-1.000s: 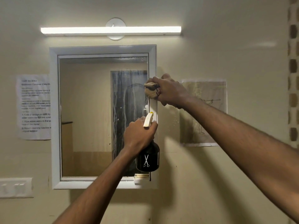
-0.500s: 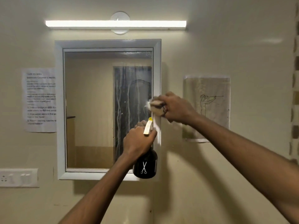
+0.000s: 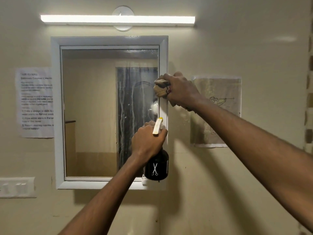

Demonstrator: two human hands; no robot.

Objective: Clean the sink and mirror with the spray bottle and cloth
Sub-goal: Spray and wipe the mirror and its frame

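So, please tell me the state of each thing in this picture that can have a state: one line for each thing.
Light bar: switched on.
Mirror: streaked with wet runs on its right part.
Cloth: bunched up, pressed at the mirror's right edge.
Right hand: grips the cloth.
Spray bottle: upright, held up before the mirror.
Left hand: grips the spray bottle's neck.
Printed notice: stuck on the wall.

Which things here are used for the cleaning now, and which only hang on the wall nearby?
For the job:
- mirror, streaked with wet runs
- cloth, bunched in the right hand at the mirror's right edge
- spray bottle, held by the left hand

Only nearby:
- tube light
- printed notice
- drawing sheet
- switch plate
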